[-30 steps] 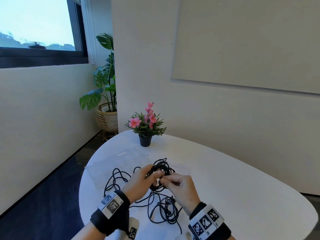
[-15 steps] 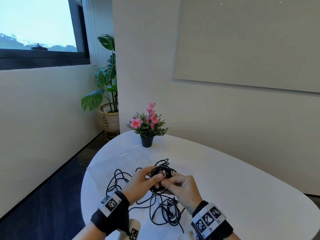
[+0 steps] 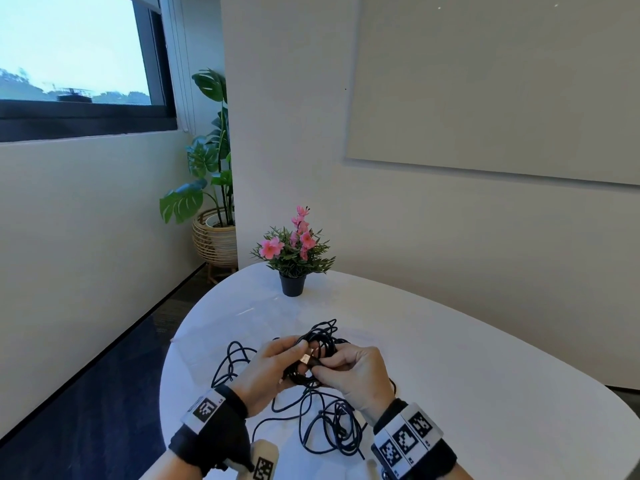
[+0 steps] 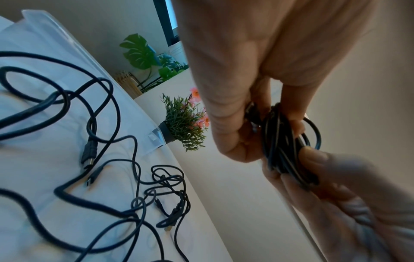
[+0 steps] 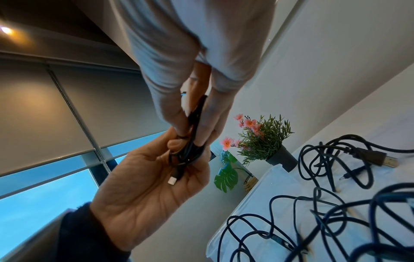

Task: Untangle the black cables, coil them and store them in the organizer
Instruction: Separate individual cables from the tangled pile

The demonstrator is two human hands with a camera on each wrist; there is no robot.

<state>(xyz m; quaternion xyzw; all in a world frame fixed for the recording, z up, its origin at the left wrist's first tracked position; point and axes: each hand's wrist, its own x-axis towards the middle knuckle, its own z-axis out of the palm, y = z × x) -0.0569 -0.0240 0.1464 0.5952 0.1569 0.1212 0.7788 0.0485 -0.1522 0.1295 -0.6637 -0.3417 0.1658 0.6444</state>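
Cables on table: black cables (image 3: 311, 420) are lying in a loose tangle on the white table (image 3: 485, 393), near its front edge, below and between both wrists; several plugs are showing among the loops in the wrist views.
Organizer: a clear, flat plastic piece (image 4: 143, 122) is sitting under the tangle in the wrist views; I cannot tell whether it is the organizer.
Coil in hand: coiled cable (image 3: 313, 358) is being held up off the table, between the two hands, as a small bundle of several turns.
Left hand: left hand (image 3: 266, 372) is cupping the bundle, thumb and fingers curled round the turns.
Right hand: right hand (image 3: 353, 372) is pinching the opposite side of the same bundle between thumb and fingers.
Plug end: connector (image 3: 305, 358) is sticking out free at the left fingertips.
Step judged: finishing this coil, securing the loose end.
Doing it well: left hand should be keeping all turns pinched flat while the right is wrapping or tucking the plug end; loosening either grip is likely to let the turns spring apart.
Risk: a trailing length may be snagging the tangle below.
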